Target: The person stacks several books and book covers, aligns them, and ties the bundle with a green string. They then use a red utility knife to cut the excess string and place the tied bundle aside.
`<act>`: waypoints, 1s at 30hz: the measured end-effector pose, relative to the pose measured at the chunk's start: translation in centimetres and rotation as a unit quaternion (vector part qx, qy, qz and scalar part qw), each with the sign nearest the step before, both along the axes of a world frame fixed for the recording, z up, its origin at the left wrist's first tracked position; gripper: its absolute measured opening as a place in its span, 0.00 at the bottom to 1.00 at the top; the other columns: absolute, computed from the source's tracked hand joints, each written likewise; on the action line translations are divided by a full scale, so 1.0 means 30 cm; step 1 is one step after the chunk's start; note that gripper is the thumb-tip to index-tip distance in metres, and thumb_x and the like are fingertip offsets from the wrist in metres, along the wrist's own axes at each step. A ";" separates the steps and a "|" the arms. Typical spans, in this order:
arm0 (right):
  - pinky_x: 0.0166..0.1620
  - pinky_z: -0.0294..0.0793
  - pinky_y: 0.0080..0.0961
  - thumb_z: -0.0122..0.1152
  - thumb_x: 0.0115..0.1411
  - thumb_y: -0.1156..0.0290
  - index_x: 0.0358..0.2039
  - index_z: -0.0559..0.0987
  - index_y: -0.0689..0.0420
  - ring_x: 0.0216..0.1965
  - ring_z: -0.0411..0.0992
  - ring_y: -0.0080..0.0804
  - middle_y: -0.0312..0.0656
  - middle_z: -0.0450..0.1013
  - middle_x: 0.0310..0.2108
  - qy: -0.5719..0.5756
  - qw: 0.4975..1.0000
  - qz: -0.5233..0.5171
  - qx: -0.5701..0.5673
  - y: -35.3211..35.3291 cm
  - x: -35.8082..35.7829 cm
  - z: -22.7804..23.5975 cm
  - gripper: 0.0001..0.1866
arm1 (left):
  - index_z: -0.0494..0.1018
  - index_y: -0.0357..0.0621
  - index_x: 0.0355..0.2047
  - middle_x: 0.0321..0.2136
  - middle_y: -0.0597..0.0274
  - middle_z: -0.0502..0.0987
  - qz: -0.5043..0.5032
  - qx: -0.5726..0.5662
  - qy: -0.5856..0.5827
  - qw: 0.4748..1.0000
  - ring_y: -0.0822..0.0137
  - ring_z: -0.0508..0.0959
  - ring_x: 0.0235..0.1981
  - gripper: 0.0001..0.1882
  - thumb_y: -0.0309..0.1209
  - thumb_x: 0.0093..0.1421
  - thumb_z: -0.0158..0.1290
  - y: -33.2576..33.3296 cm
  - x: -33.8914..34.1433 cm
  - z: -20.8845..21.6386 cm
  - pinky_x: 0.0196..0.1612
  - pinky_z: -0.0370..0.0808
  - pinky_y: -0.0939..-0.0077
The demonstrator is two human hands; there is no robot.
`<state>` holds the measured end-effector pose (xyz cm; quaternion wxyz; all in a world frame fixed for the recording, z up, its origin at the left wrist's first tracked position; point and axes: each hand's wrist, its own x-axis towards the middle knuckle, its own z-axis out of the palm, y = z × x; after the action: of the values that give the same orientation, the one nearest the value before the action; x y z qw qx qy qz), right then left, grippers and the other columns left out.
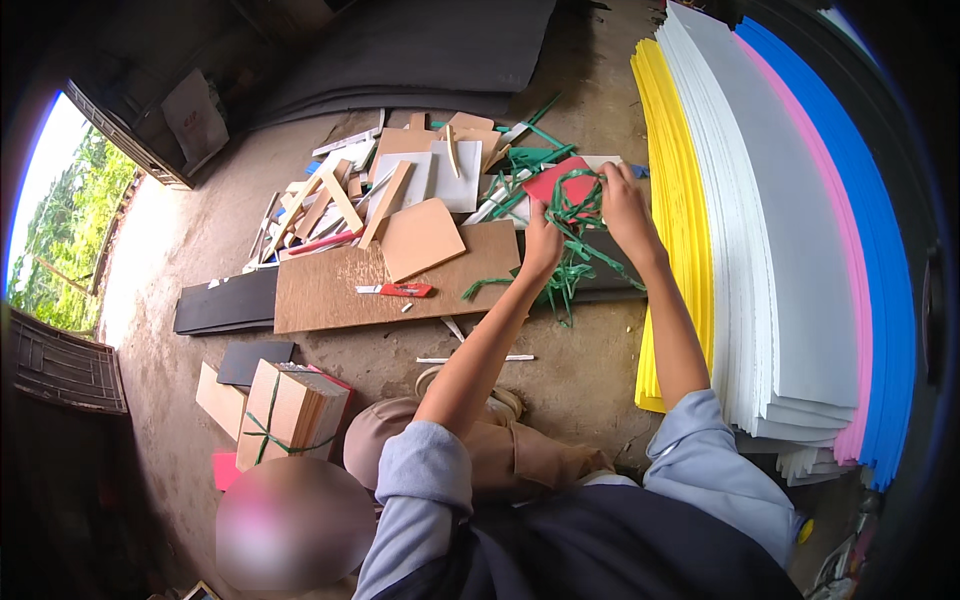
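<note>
A tangle of green plastic twine (575, 207) hangs between my two hands, held out over the far part of the floor. My left hand (543, 243) is closed at its left side, the thumb raised. Pinched fingers of my right hand (624, 205) grip its upper right side. Just behind the twine is a red sheet piece (545, 181); whether a hand touches it I cannot tell. More loose green twine (568, 280) dangles below my left hand. On a brown board (330, 297) to the left lies a red-handled cutter knife (405, 290), near a tan sheet piece (422, 240).
Mixed offcuts (330, 200) are heaped beyond the board. Yellow sheets (675, 250), grey ones (790, 220) and blue ones (860, 200) stand stacked at right. A twine-tied bundle of tan pieces (285, 410) sits at lower left. Dark sheets (420, 60) lie at the back.
</note>
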<state>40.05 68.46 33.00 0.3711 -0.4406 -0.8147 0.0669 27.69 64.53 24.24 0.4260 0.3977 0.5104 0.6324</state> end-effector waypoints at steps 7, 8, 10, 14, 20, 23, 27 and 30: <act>0.44 0.68 0.42 0.45 0.54 0.76 0.44 0.64 0.60 0.44 0.66 0.48 0.50 0.62 0.42 -0.298 0.924 -0.039 -0.236 -0.010 0.072 -0.345 0.15 | 0.57 0.30 0.47 0.41 0.40 0.65 -0.140 -0.155 0.458 0.864 0.45 0.67 0.47 0.33 0.28 0.43 0.60 -0.098 -0.012 -0.267 0.45 0.69 0.61; 0.46 0.67 0.42 0.45 0.54 0.76 0.46 0.64 0.59 0.46 0.65 0.48 0.49 0.61 0.44 -0.351 0.894 -0.036 -0.275 -0.007 0.083 -0.375 0.17 | 0.56 0.29 0.49 0.44 0.39 0.63 -0.158 -0.190 0.475 0.845 0.46 0.65 0.50 0.36 0.29 0.42 0.62 -0.105 -0.010 -0.269 0.48 0.67 0.62; 0.46 0.66 0.44 0.45 0.53 0.75 0.44 0.64 0.60 0.45 0.64 0.50 0.50 0.61 0.43 -0.344 0.904 0.005 -0.254 0.015 0.073 -0.432 0.16 | 0.55 0.30 0.51 0.45 0.38 0.62 -0.229 -0.175 0.512 0.809 0.45 0.65 0.50 0.39 0.31 0.41 0.62 -0.109 -0.063 -0.277 0.51 0.66 0.62; 0.48 0.63 0.46 0.44 0.52 0.76 0.43 0.65 0.58 0.44 0.64 0.51 0.52 0.60 0.43 -0.336 0.908 0.029 -0.248 0.051 0.007 -0.463 0.15 | 0.61 0.35 0.50 0.44 0.43 0.65 -0.327 -0.164 0.540 0.758 0.50 0.69 0.47 0.33 0.34 0.45 0.59 -0.101 -0.258 -0.203 0.50 0.67 0.65; 0.51 0.62 0.40 0.48 0.56 0.69 0.48 0.65 0.59 0.51 0.62 0.47 0.50 0.61 0.49 -0.342 0.879 0.179 -0.281 0.044 -0.448 -0.281 0.18 | 0.66 0.41 0.47 0.41 0.51 0.72 -0.142 -0.116 0.442 0.878 0.60 0.74 0.41 0.20 0.35 0.55 0.52 -0.257 -0.717 0.080 0.44 0.70 0.70; 0.45 0.68 0.41 0.48 0.55 0.68 0.39 0.69 0.61 0.44 0.68 0.48 0.52 0.69 0.39 -0.213 0.910 0.333 -0.125 -0.065 -0.789 -0.169 0.13 | 0.68 0.43 0.45 0.36 0.57 0.75 0.068 -0.082 0.352 0.930 0.67 0.76 0.35 0.16 0.33 0.57 0.51 -0.450 -0.891 0.247 0.38 0.72 0.74; 0.44 0.68 0.37 0.47 0.56 0.69 0.39 0.69 0.61 0.42 0.69 0.45 0.51 0.69 0.39 -0.147 0.834 0.532 0.010 -0.477 -1.219 0.009 0.12 | 0.68 0.44 0.46 0.38 0.61 0.74 0.234 -0.197 0.364 0.880 0.70 0.74 0.40 0.15 0.34 0.59 0.48 -0.961 -1.079 0.345 0.42 0.71 0.75; 0.47 0.66 0.35 0.46 0.57 0.70 0.38 0.71 0.59 0.45 0.67 0.43 0.48 0.69 0.40 -0.155 0.686 0.705 -0.088 -0.767 -1.398 0.005 0.10 | 0.69 0.42 0.44 0.36 0.57 0.75 0.358 -0.252 0.344 0.831 0.67 0.75 0.38 0.15 0.35 0.59 0.48 -1.319 -1.107 0.362 0.41 0.72 0.75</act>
<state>-1.88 45.46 33.15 0.0417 0.2289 -0.9214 0.3112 -5.52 24.96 35.08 0.0520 0.2575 0.8720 0.4129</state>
